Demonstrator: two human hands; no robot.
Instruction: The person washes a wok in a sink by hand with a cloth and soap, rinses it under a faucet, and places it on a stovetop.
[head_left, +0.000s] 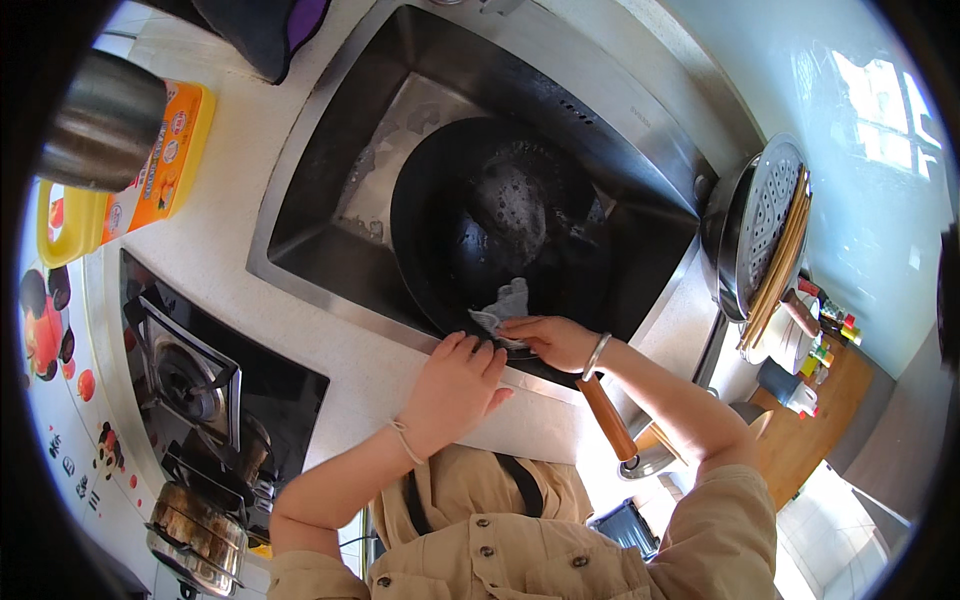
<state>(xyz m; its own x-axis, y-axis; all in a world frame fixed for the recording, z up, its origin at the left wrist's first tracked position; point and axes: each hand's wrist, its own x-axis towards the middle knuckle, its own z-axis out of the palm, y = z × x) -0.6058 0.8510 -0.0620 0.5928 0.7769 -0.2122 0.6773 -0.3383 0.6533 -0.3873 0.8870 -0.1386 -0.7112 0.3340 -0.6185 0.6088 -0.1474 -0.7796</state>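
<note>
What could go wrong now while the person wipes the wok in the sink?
1. The wok lies tilted in the sink, steadied only by the left hand at its rim; it may slide or turn.
2. The right hand presses a small grey cloth on the wet inside; it might slip.
3. The wooden handle sticks out over the counter edge toward the body and could get bumped.

Lower center of frame: the left hand point(455, 385) covers the near rim of the black wok point(500, 220); its wooden handle point(607, 415) passes beneath the right forearm, the joint hidden.
</note>
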